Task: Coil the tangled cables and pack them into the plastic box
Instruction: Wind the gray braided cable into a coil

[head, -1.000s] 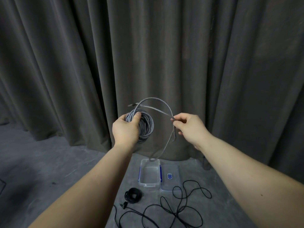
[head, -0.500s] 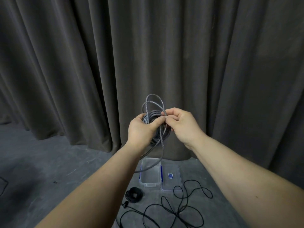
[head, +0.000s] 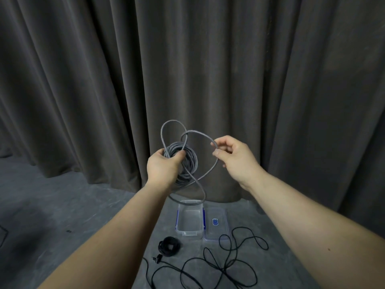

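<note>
I'm watching the left hand (head: 164,166) gripping the grey cable (head: 187,161) coil in the air, right hand (head: 235,157) pinching its loose loop — the plastic box (head: 190,221) below is sitting open on the floor, holding nothing.

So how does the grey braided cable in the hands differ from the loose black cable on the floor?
The grey braided cable is mostly wound into a coil, gripped by the left hand, its free length pinched by the right hand. The loose black cable sprawls in tangled loops on the floor, untouched. The grey one looks thicker and lighter. Neither is in the clear plastic box yet.
</note>
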{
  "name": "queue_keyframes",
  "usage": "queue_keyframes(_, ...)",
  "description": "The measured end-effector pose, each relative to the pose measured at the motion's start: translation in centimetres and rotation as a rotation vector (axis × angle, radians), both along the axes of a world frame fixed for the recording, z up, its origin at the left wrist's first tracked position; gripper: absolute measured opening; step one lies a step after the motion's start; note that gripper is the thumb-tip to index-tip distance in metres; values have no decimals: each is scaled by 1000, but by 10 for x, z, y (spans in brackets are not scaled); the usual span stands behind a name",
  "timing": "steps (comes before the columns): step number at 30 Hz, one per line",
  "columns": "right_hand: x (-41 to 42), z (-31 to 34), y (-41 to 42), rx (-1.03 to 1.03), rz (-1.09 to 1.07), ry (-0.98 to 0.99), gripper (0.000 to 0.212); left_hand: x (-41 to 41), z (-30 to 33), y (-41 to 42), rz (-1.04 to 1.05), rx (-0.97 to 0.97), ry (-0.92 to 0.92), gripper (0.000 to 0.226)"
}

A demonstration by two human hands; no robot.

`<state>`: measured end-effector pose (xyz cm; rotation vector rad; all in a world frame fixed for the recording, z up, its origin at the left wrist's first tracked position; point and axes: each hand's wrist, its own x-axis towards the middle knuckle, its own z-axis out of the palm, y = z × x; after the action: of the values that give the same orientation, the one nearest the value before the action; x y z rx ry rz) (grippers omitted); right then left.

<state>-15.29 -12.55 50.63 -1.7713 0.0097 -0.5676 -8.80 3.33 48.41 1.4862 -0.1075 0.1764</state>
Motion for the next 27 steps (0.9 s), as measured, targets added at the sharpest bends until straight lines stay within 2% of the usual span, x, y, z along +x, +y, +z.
queue_keyframes(8, -2, 3, 3, 19, 10, -92, 19, 2, 4, 1, 83, 107, -12, 15)
queue_keyframes(12, 1, 2, -5, 362, -114, -176, 19, 6, 9, 9, 150, 125, -17, 13)
queue_keyframes(14, 1, 0, -13, 458, -182, -145, 18, 7, 13, 12, 172, 128, -27, 12)
queue_keyframes(16, 2, -4, -20, 461, -271, -77, 17, 6, 15, 13, 171, 115, -27, 12)
queue_keyframes(18, 4, -6, -20, 457, -250, 12, 11, 4, 16, 11, 161, 103, -27, 13)
queue_keyframes(19, 4, -6, -17, 438, -187, 76, 9, 2, 16, 10, 151, 93, -25, 13)
queue_keyframes(21, 4, -11, -10, 323, -86, 224, 46, 0, 17, 6, 117, 52, -14, 12)
queue_keyframes(22, 1, -13, -6, 231, -54, 277, 53, -2, 18, 3, 106, 38, -13, 12)
queue_keyframes(25, -8, -13, 8, -30, 60, 343, 29, -5, 20, -4, 100, 19, -15, 14)
queue_keyframes(27, -9, -16, 14, -165, 131, 349, 23, -6, 21, -8, 89, 2, -11, 16)
